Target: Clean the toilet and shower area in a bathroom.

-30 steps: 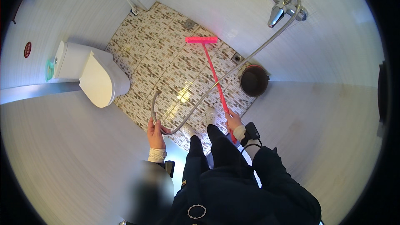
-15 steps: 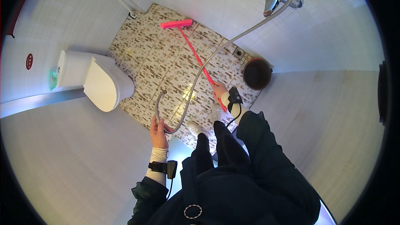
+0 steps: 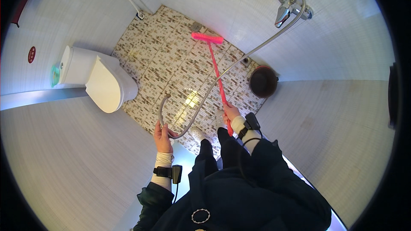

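My left hand [image 3: 163, 138] is closed round a grey flexible shower hose [image 3: 200, 106] close to its free end, which curves upward over the floor. From there the hose sags, then rises to a chrome mixer tap [image 3: 284, 10] on the far right wall. My right hand [image 3: 231, 113] grips the pink handle of a floor brush [image 3: 215, 62] near its upper end. The pink brush head lies on the tiles close to the far wall. Part of the hose passes over the brush handle.
A white toilet [image 3: 107, 81] with its lid down stands at the left. A dark bucket [image 3: 263, 82] sits by the right wall, near a floor drain [image 3: 245, 61]. The patterned tile floor [image 3: 160, 57] has a shiny reflection. My shoes [image 3: 197, 134] are just below the hose.
The brush has swung right and come nearer to me, drawn by my right hand. A drain by the far wall now shows. My left hand keeps its hold on the hose.
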The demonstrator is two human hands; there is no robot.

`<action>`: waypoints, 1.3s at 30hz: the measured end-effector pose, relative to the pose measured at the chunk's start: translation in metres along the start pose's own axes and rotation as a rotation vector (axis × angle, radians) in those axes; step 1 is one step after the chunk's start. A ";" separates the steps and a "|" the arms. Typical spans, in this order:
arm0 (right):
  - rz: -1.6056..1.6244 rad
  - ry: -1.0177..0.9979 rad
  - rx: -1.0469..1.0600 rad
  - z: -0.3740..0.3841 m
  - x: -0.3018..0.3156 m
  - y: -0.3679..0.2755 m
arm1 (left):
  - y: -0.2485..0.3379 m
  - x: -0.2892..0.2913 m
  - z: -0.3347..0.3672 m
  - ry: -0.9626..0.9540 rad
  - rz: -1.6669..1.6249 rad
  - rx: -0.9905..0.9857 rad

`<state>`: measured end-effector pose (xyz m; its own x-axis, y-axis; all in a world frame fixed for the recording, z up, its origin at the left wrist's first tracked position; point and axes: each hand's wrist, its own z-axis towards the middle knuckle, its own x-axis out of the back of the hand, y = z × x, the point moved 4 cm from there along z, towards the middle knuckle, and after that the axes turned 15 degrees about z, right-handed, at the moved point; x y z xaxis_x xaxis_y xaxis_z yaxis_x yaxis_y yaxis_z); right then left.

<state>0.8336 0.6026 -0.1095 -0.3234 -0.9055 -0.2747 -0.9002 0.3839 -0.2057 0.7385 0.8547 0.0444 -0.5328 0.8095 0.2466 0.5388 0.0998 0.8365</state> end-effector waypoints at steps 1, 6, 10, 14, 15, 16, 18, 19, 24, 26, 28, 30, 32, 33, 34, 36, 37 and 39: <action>0.011 -0.002 0.007 -0.016 0.003 0.000 | 0.000 0.002 0.000 0.006 -0.002 0.006; -0.036 0.011 0.033 -0.048 0.016 0.008 | -0.003 -0.001 -0.001 -0.024 0.051 -0.006; -0.154 -0.060 0.110 -0.029 0.013 0.002 | 0.005 -0.008 0.000 -0.037 0.049 0.001; -0.224 -0.036 0.131 0.007 0.024 -0.011 | 0.013 -0.020 -0.003 -0.069 0.086 -0.048; -0.200 -0.017 0.087 0.006 0.025 -0.010 | 0.016 -0.020 -0.004 -0.074 0.095 -0.048; -0.190 -0.014 0.085 0.003 0.028 -0.007 | 0.019 -0.021 -0.006 -0.078 0.073 -0.045; -0.178 -0.024 0.094 -0.006 0.037 -0.004 | 0.021 -0.023 -0.010 -0.084 0.055 -0.041; -0.104 -0.011 0.042 -0.013 0.046 -0.001 | 0.021 -0.024 -0.012 -0.085 0.054 -0.042; -0.080 0.082 0.047 -0.057 0.090 0.006 | 0.028 -0.027 -0.015 -0.114 0.073 -0.055; -0.167 0.148 0.047 -0.076 0.111 0.003 | 0.023 -0.036 -0.020 -0.116 0.067 -0.048; -0.142 0.218 0.043 -0.088 0.121 0.013 | 0.023 -0.035 -0.017 -0.133 0.063 -0.035; -0.151 0.194 0.050 -0.093 0.133 0.021 | 0.024 -0.036 -0.017 -0.147 0.057 -0.023; -0.117 0.215 0.055 -0.094 0.144 0.025 | 0.028 -0.040 -0.018 -0.176 0.065 -0.040; -0.110 0.217 0.063 -0.096 0.150 0.025 | 0.028 -0.044 -0.020 -0.181 0.065 -0.042; -0.102 0.219 0.071 -0.097 0.155 0.024 | 0.028 -0.048 -0.022 -0.193 0.078 -0.053; -0.099 0.223 0.082 -0.102 0.159 0.024 | 0.029 -0.052 -0.023 -0.213 0.096 -0.066; -0.099 0.224 0.089 -0.105 0.159 0.024 | 0.030 -0.052 -0.021 -0.224 0.109 -0.079; -0.116 0.242 0.096 -0.113 0.160 0.023 | 0.031 -0.054 -0.021 -0.242 0.124 -0.093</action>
<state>0.7283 0.4459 -0.0517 -0.2904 -0.9568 -0.0143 -0.9072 0.2801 -0.3140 0.7702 0.8017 0.0679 -0.2889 0.9280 0.2353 0.5220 -0.0533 0.8513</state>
